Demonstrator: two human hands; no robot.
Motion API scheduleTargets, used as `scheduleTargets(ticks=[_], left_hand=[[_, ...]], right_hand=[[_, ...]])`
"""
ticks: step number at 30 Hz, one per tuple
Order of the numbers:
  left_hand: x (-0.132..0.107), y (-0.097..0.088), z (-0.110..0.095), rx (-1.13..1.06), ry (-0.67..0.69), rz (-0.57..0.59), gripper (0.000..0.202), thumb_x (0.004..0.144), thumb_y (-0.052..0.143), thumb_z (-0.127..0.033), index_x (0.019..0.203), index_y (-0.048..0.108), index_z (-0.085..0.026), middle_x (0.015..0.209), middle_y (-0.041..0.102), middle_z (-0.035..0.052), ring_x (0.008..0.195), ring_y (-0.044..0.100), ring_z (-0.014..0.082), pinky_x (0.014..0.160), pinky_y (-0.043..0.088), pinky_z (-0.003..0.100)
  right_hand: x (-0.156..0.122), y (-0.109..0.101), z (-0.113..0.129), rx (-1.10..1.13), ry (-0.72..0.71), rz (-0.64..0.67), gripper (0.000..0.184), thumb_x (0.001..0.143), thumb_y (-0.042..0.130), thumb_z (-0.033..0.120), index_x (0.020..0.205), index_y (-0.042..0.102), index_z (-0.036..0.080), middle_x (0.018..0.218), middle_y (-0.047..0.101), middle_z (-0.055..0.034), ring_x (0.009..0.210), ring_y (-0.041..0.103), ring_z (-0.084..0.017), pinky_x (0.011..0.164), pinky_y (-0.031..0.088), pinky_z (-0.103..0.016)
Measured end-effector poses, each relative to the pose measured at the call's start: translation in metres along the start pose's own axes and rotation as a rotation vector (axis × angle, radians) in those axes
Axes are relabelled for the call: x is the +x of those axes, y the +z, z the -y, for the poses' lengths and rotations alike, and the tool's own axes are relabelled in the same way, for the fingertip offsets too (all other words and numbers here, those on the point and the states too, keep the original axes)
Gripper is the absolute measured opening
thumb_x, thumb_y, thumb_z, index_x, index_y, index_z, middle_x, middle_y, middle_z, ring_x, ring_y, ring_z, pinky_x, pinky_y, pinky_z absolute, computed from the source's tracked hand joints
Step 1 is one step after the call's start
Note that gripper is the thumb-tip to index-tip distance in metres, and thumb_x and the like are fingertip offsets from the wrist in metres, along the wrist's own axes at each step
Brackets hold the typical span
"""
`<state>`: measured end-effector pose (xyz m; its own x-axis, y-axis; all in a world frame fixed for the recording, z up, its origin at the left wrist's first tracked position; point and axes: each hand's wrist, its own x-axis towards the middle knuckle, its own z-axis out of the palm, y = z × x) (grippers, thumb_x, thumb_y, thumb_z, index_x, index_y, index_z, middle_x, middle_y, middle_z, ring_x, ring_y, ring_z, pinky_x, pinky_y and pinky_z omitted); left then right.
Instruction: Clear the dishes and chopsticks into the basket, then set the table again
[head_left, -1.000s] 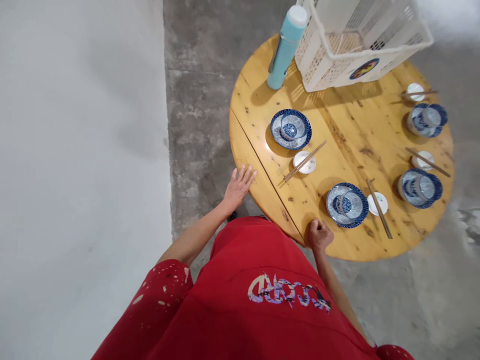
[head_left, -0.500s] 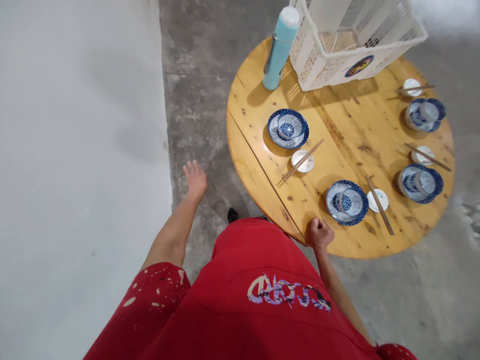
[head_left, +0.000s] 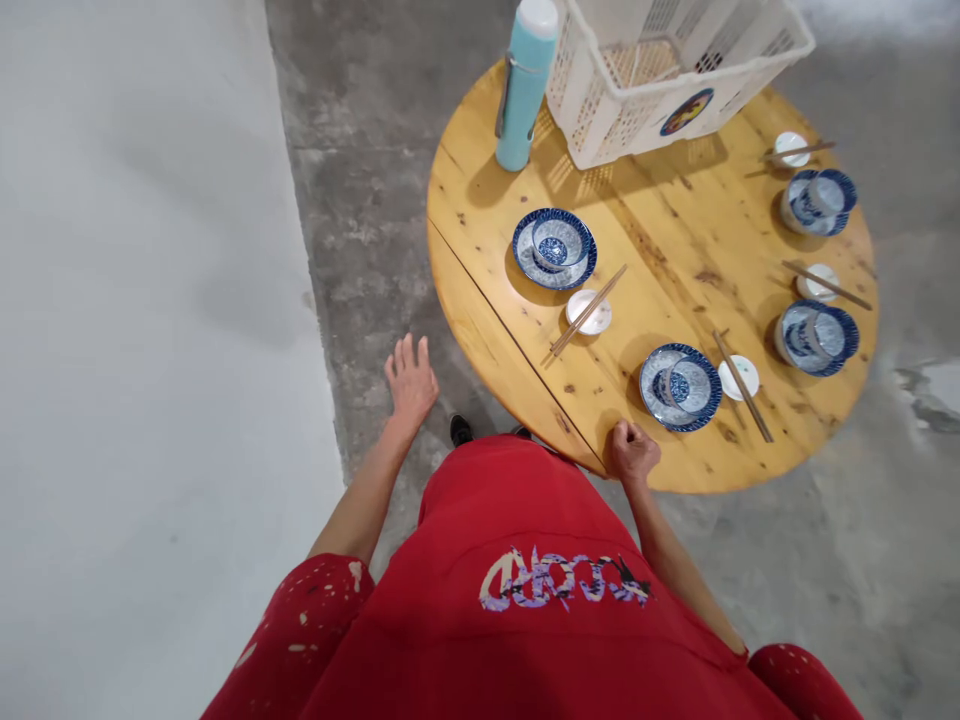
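My left hand (head_left: 412, 380) hangs over the floor to the left of the table, fingers spread, holding nothing. At the near edge of the round wooden table (head_left: 495, 340), my right hand (head_left: 634, 450) is closed in a fist, with nothing showing in it. Closest to that fist is a blue-and-white bowl (head_left: 658, 405) with a clear glass (head_left: 694, 385) in it. Beside it a pair of chopsticks (head_left: 742, 388) lies across a small white dish (head_left: 739, 378). Farther left are another patterned bowl (head_left: 529, 268) and a white dish (head_left: 577, 303) with chopsticks (head_left: 600, 300) across it.
A white plastic crate (head_left: 622, 125) stands at the back of the table, next to a light-blue thermos (head_left: 521, 95). Two more place settings, including a bowl (head_left: 847, 200) and another bowl (head_left: 846, 330), are along the right edge. A white wall (head_left: 150, 350) rises on the left.
The view has shifted, so the table appears farther left. My left hand has come closer to the table edge with its fingers more spread. My right fist stays at the table edge.
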<state>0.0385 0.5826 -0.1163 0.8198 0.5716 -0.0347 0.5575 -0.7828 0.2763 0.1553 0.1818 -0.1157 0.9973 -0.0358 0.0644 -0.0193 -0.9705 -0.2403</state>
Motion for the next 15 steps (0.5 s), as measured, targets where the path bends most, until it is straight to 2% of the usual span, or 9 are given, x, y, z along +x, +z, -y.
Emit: scheduleTargets(ticks=[2, 4, 8, 11, 15], left_hand=[[0.013, -0.014, -0.019, -0.011, 0.138, -0.052, 0.065, 0.090, 0.036, -0.011, 0.154, 0.028, -0.012, 0.162, 0.021, 0.0200, 0.152, 0.012, 0.0321, 0.119, 0.018, 0.057], [0.021, -0.021, -0.035, -0.016, 0.308, -0.036, 0.068, 0.087, 0.038, -0.006, 0.155, 0.027, -0.014, 0.163, 0.019, 0.0193, 0.153, 0.007, 0.0317, 0.119, 0.016, 0.058], [0.021, -0.010, -0.052, -0.059, 0.646, 0.089, 0.070, 0.088, 0.037, -0.002, 0.155, 0.027, -0.020, 0.163, 0.022, 0.0154, 0.153, 0.007, 0.0283, 0.120, 0.014, 0.060], [0.019, 0.006, -0.051, -0.096, 0.726, 0.132, 0.067, 0.091, 0.030, -0.002, 0.155, 0.025, -0.022, 0.162, 0.027, 0.0139, 0.152, 0.011, 0.0251, 0.121, 0.015, 0.059], [0.034, 0.010, -0.041, -0.107, 0.691, 0.140, 0.063, 0.094, 0.022, -0.004, 0.156, 0.023, -0.018, 0.161, 0.028, 0.0141, 0.153, 0.005, 0.0252, 0.121, 0.011, 0.060]], right_hand=[[0.000, 0.003, -0.002, 0.001, -0.010, -0.012, 0.039, 0.087, 0.043, 0.038, 0.053, 0.047, 0.018, 0.053, 0.049, -0.0018, 0.054, 0.040, -0.012, 0.056, 0.019, -0.027], [0.000, 0.005, -0.004, 0.009, -0.015, -0.024, 0.040, 0.087, 0.043, 0.039, 0.053, 0.045, 0.018, 0.053, 0.048, -0.0014, 0.054, 0.039, -0.012, 0.056, 0.019, -0.027], [-0.001, 0.008, -0.005, 0.023, -0.008, -0.039, 0.040, 0.087, 0.043, 0.039, 0.053, 0.042, 0.019, 0.051, 0.045, -0.0004, 0.053, 0.037, -0.011, 0.056, 0.019, -0.027], [-0.002, 0.008, -0.006, 0.024, -0.009, -0.049, 0.039, 0.087, 0.044, 0.038, 0.053, 0.042, 0.019, 0.052, 0.045, -0.0003, 0.053, 0.037, -0.011, 0.056, 0.019, -0.027], [-0.002, 0.007, -0.006, -0.001, -0.006, -0.036, 0.040, 0.088, 0.044, 0.037, 0.052, 0.045, 0.019, 0.052, 0.047, -0.0011, 0.054, 0.038, -0.012, 0.056, 0.019, -0.027]])
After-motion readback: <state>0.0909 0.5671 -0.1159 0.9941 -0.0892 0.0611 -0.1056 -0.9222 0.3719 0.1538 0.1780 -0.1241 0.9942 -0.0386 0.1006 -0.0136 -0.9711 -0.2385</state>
